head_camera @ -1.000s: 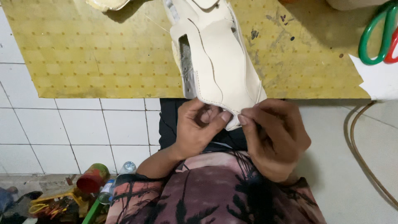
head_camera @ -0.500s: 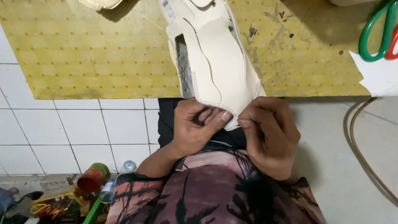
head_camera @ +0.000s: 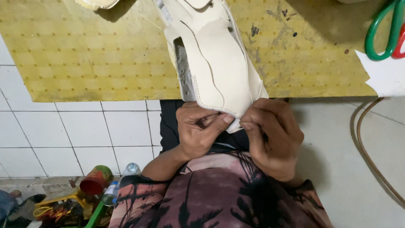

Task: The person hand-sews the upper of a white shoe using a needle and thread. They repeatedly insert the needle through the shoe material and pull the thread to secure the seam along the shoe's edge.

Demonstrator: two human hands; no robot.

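Hands are both working the near end of a cream shoe upper (head_camera: 215, 63), which is lying lengthwise across a yellow dotted mat (head_camera: 84, 55) w/ its near tip hanging past the mat edge toward the person. Left hand (head_camera: 198, 131) is curling around the tip from the left, fingers bent tight, thumb pressing along the stitched edge. Right hand (head_camera: 272, 135) is pinching the same tip from the right, fingers narrow and closed on the material, knuckles up. Fingertips of both are nearly meeting at the tip; both are holding the upper, neither is open. Upper is showing layered panels, a cut-out window on its left side and a stitch line near the bottom edge. Mat is sitting on a white tiled surface (head_camera: 63, 135) at left and grey floor (head_camera: 350, 160) at right. Green-handled scissors (head_camera: 379, 33) are lying at top right on the mat, well apart from the hands, w/ a white paper scrap (head_camera: 384, 78) just below them. Brown cord (head_camera: 367, 143) is running down the floor at right. Red-green can (head_camera: 95, 180) and clear bottle (head_camera: 120, 181) are sitting bottom left, near the left elbow. Another cream piece (head_camera: 97, 3) is poking in at the top edge, mostly cut off.
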